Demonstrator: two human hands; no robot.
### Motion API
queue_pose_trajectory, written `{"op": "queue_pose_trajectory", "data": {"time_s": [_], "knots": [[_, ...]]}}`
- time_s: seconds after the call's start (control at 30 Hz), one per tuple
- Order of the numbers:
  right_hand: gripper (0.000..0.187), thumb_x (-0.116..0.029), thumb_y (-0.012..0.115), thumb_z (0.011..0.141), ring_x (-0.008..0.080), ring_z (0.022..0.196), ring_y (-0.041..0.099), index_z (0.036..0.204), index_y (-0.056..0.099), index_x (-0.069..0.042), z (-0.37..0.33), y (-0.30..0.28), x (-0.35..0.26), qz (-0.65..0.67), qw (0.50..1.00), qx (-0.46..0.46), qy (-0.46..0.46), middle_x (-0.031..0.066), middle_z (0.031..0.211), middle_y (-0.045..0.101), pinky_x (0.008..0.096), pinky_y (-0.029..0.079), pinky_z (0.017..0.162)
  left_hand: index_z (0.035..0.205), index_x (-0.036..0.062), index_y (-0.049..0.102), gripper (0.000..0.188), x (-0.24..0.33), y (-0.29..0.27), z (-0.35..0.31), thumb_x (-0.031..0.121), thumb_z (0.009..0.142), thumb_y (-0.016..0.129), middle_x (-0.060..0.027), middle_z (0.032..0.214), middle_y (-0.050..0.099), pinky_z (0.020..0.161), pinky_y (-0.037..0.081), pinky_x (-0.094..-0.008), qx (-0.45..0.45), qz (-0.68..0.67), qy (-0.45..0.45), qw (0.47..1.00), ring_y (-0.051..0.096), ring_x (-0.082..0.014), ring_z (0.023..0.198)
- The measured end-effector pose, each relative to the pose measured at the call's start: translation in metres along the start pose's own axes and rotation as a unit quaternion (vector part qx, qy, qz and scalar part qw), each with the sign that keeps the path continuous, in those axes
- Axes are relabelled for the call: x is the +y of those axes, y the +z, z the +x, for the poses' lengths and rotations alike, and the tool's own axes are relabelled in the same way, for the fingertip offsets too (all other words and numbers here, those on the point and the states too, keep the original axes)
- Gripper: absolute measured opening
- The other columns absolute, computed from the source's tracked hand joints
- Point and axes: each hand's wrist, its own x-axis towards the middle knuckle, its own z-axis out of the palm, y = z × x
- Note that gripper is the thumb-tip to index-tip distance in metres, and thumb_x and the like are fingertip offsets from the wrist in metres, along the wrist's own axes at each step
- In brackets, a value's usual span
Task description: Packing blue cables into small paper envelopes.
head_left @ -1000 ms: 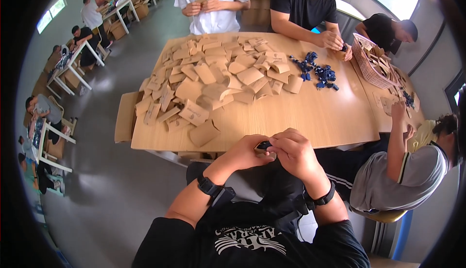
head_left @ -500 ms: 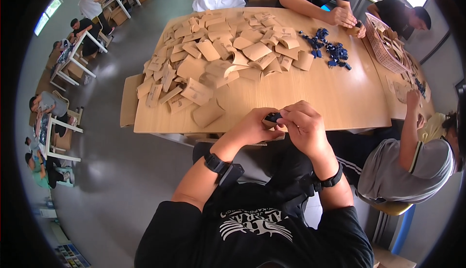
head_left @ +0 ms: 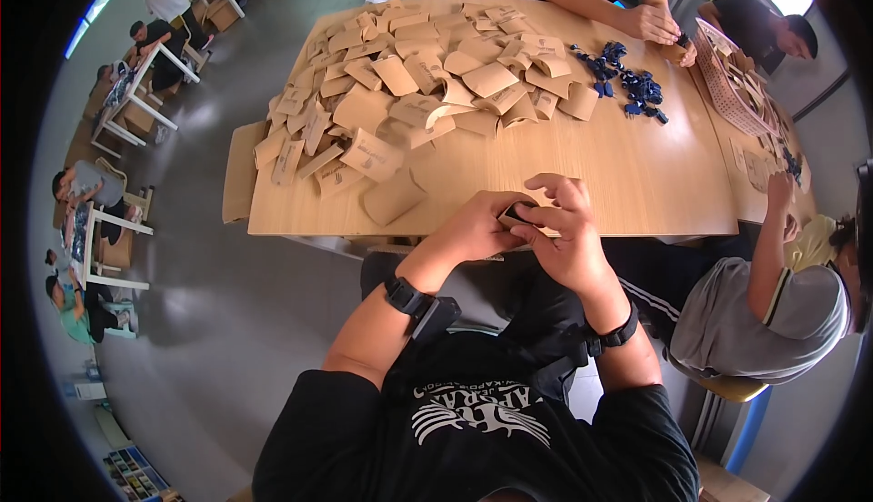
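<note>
Just past the table's near edge, my left hand is wrapped round a small brown cardboard pillow box, mostly hidden by the fingers. A small dark item shows at the box's opening; its kind cannot be made out. My right hand presses thumb and a fingertip against this item, with other fingers raised. To the left spreads a large heap of brown pillow boxes. A pile of small dark blue items lies on the table's right side.
The wooden table stands before me. A pink basket with brown boxes is at the right. People sit or stand across and beside the table, one in grey close at my right. White tables line the left.
The dark item sits lower in the box opening. My right hand's fingers have shifted from a pinch above it to pressing on it, some lifted. The view has tilted slightly.
</note>
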Motion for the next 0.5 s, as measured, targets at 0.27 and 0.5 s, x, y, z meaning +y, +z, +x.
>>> {"op": "queue_pose_trajectory", "data": {"time_s": [0.27, 0.5], "knots": [[0.023, 0.002, 0.077, 0.062, 0.0291, 0.093, 0.054, 0.085, 0.073, -0.005, 0.000, 0.000, 0.008, -0.014, 1.000, 0.017, 0.009, 0.0090, 0.114, 0.062, 0.0383, 0.049, 0.080, 0.107, -0.0017, 0.063, 0.030, 0.000, 0.001, 0.000, -0.002, 0.078, 0.069, -0.0107, 0.089, 0.072, 0.074, 0.054, -0.0296, 0.005, -0.049, -0.056, 0.997, 0.067, -0.0136, 0.082], [0.015, -0.002, 0.077, 0.065, 0.0293, 0.090, 0.055, 0.078, 0.070, -0.004, 0.010, -0.004, 0.005, -0.044, 0.998, -0.033, -0.007, 0.0088, 0.102, 0.062, 0.0381, 0.049, 0.077, 0.103, -0.0020, 0.065, 0.026, 0.002, 0.000, 0.003, 0.000, 0.078, 0.069, -0.0127, 0.089, 0.072, 0.074, 0.055, -0.0309, 0.015, -0.002, -0.034, 0.999, 0.068, -0.0146, 0.082]]}}
